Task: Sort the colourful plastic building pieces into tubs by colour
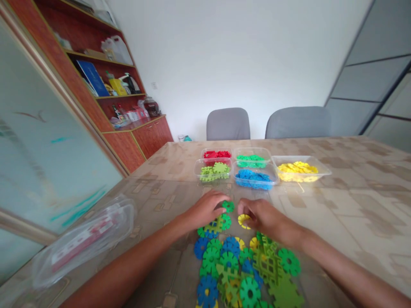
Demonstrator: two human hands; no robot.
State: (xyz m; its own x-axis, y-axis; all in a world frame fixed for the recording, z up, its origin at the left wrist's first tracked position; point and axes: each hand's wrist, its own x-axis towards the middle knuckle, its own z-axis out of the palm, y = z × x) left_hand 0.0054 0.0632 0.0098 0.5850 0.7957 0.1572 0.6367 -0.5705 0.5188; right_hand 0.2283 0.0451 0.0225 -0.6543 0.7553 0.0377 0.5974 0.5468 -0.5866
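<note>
My left hand (pixel 210 207) has its thumb and fingers closed at the edge of a green notched snowflake disc (pixel 227 206). My right hand (pixel 258 214) pinches a yellow snowflake disc (pixel 244 221) just to the right of it, the two discs a short gap apart. Below both hands spreads a loose pile of interlocking plastic pieces, among them a blue disc (pixel 207 291), a green disc (pixel 250 292) and olive-green square pieces (pixel 285 291). A few green and blue pieces (pixel 212 229) lie right under my left hand.
Beyond my hands stand clear tubs of red pieces (pixel 217 154), lime squares (pixel 214 171), green discs (pixel 251 161), blue discs (pixel 253 179) and yellow discs (pixel 298 167). Stacked clear lids (pixel 126 218) lie on the left. Two grey chairs (pixel 227 124) stand behind the patterned table (pixel 359 184).
</note>
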